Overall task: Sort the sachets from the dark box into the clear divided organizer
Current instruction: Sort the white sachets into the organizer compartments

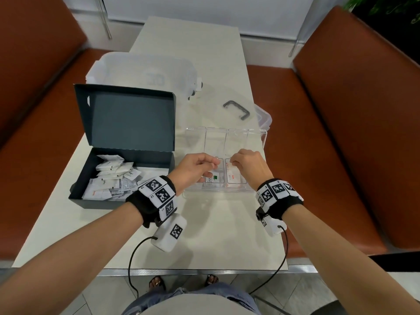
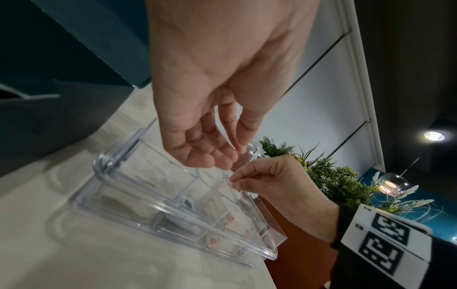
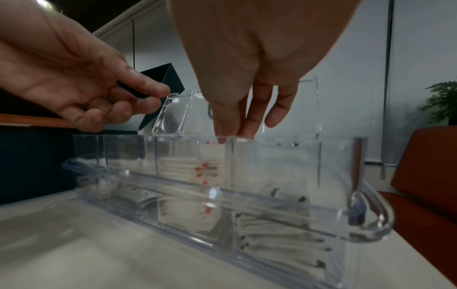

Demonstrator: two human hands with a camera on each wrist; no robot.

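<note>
Both hands hover over the clear divided organizer (image 1: 259, 135), which sits on the pale worktop (image 1: 204, 235) just right of the dark box (image 1: 127, 123). The right hand (image 1: 248, 165) has thumb and forefinger pressed together at the top edge of a compartment stacked with white sachets bearing red print (image 3: 195, 172) — the fingertips (image 3: 245, 131) seem to pinch the edge of one such sachet, though the thing itself is barely visible between them. The left hand (image 1: 193, 168) hangs above the neighbouring compartment to the left with fingers loosely curled and the thumb near the forefinger; whether it holds anything cannot be told. A sachet with a green mark (image 1: 212, 178) lies in the compartment below it. The rightmost compartment holds sachets with dark marks (image 3: 279, 232). The dark box stands with its lid up — a loose heap of white sachets (image 1: 111, 178) covers its floor. Behind it rests a translucent tub (image 1: 145, 69), and a grey handle (image 1: 236, 109) lies beyond the organizer.
</note>
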